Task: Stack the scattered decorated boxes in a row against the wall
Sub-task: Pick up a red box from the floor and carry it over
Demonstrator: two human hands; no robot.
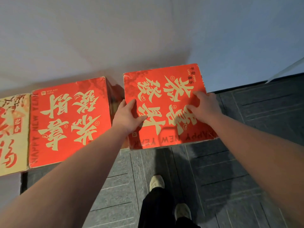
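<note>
A red box with gold lettering [158, 89] stands against the white wall [131, 38], at the right end of a row. My left hand [127, 116] grips its left edge, with the thumb lying on the top face. On the top face my right hand [203, 106] rests with spread fingers. A second red box [65, 125] sits to its left, a narrow gap between them. At the frame's left edge a cream box with red figures [13, 132] adjoins that one.
Grey carpet tiles [230, 162] cover the floor in front of the boxes. My two feet in light shoes [157, 182] and dark trousers stand just before the right box. A pale strip [286, 69] runs along the wall at far right.
</note>
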